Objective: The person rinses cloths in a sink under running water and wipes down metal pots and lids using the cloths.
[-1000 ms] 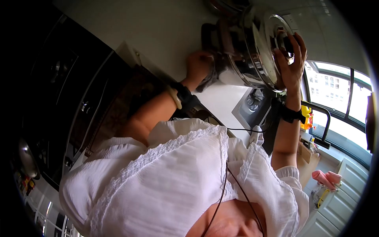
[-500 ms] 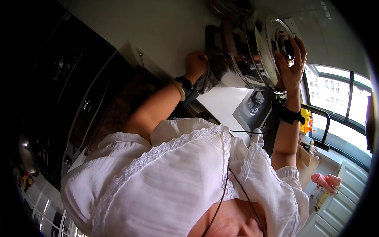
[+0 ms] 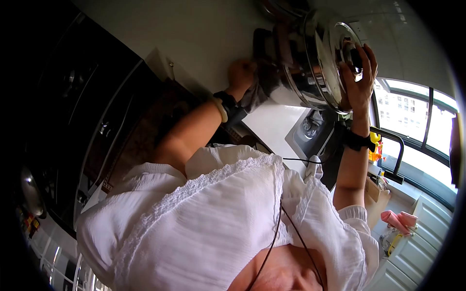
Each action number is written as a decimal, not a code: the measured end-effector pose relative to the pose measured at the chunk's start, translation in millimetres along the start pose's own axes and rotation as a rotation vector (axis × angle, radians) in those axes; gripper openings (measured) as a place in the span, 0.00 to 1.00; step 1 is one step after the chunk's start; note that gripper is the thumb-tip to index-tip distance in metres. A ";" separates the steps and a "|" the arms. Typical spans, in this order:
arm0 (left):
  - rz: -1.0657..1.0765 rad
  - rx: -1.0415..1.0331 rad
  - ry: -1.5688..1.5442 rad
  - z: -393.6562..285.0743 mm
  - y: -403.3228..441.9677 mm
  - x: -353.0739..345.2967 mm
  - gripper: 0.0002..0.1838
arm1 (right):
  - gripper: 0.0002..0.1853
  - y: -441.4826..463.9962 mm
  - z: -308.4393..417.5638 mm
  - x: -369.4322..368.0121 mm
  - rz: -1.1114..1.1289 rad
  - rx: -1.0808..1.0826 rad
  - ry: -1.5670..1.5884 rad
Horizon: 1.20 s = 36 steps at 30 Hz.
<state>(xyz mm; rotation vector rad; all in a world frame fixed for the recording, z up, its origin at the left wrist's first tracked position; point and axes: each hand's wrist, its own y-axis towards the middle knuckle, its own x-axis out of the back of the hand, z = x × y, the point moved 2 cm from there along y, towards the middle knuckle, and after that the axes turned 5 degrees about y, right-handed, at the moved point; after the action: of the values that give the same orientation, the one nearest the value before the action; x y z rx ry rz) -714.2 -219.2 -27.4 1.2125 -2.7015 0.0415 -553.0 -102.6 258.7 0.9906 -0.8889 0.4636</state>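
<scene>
The right hand (image 3: 360,81) curves thumb and fingers, partly spread, around the knob (image 3: 356,59) of the lidded stainless-steel pot (image 3: 296,72) near the sink (image 3: 297,137); the left hand (image 3: 241,76) clenches a grey cloth (image 3: 254,98) beside the pot

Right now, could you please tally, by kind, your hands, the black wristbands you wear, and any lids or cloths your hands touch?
Hands: 2 (left hand, right hand)
Black wristbands: 2 (left wristband, right wristband)
Lids: 1 (steel lid)
Cloths: 1 (grey cloth)
Total: 6
</scene>
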 end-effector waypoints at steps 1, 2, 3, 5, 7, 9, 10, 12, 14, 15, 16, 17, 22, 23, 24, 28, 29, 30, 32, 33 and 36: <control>0.023 0.027 -0.131 -42.8 -0.8 17.8 0.09 | 0.31 -0.6 -2.0 0.6 0.001 0.015 -0.023; 0.046 0.060 -0.263 -66.4 -5.9 24.6 0.10 | 0.31 -2.0 -3.2 1.4 0.009 0.028 -0.047; 0.023 0.041 -0.286 -68.9 -11.4 20.9 0.11 | 0.31 -2.5 -2.9 1.6 0.011 0.017 -0.033; -0.029 -0.009 -0.326 -70.9 -14.0 17.2 0.12 | 0.31 -0.7 -0.1 1.1 0.006 0.001 0.000; -0.068 -0.097 -0.270 -60.7 -7.9 13.8 0.11 | 0.31 0.7 -1.8 0.6 0.008 0.003 -0.027; -0.065 -0.138 -0.176 -42.6 -0.8 6.3 0.11 | 0.31 -3.1 -1.7 3.4 0.023 -0.006 -0.044; -0.049 -0.151 -0.108 -29.8 16.0 3.0 0.11 | 0.31 -2.0 -1.4 3.1 0.022 -0.005 -0.045; -0.014 -0.209 -0.007 -16.7 47.8 2.1 0.10 | 0.31 1.0 0.5 1.6 0.019 0.000 -0.041; 0.035 -0.295 0.050 -15.1 65.5 1.6 0.10 | 0.31 1.2 3.7 2.4 0.020 0.003 -0.041; 0.003 -0.313 0.034 -15.5 64.3 -0.2 0.10 | 0.31 1.2 4.1 3.4 0.020 0.004 -0.051; -0.029 -0.329 0.020 -15.4 61.5 -1.6 0.10 | 0.31 1.1 4.2 3.1 0.021 0.004 -0.057; -0.063 -0.345 0.010 -14.7 58.0 -2.3 0.10 | 0.31 1.3 4.4 2.2 0.020 0.004 -0.061; -0.048 -0.276 0.022 -17.2 8.3 1.7 0.08 | 0.31 1.6 3.7 1.7 0.043 -0.018 -0.008; -0.008 -0.199 -0.063 -20.2 -1.5 4.2 0.07 | 0.31 2.4 1.7 2.2 0.052 0.013 -0.051; 0.007 -0.191 -0.074 -25.4 -12.0 6.2 0.07 | 0.31 1.7 3.4 2.3 0.050 -0.005 -0.016; -0.179 -0.215 -0.094 -33.8 -14.2 2.0 0.09 | 0.30 2.8 14.2 -1.7 0.045 -0.088 0.095; -0.279 -0.232 -0.097 -32.5 -10.6 -1.4 0.10 | 0.30 2.2 14.5 -1.0 0.047 -0.117 0.108; -0.249 -0.292 -0.067 -24.6 5.0 -6.0 0.10 | 0.30 2.2 12.7 -0.1 0.047 -0.102 0.086; -0.192 -0.408 -0.007 -0.4 45.3 -12.2 0.10 | 0.31 2.1 8.2 1.9 0.053 -0.071 0.042; -0.054 -0.337 0.020 1.8 54.7 -11.3 0.11 | 0.31 1.7 7.2 2.8 0.053 -0.060 0.026; 0.239 -0.181 0.099 -2.0 68.2 -7.2 0.10 | 0.31 2.7 4.7 2.6 0.050 -0.031 -0.026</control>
<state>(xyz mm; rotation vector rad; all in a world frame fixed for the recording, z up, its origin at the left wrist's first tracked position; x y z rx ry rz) -759.9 -168.2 -23.4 0.8131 -2.6798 -0.1054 -555.4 -105.5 263.4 0.9497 -0.9438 0.4785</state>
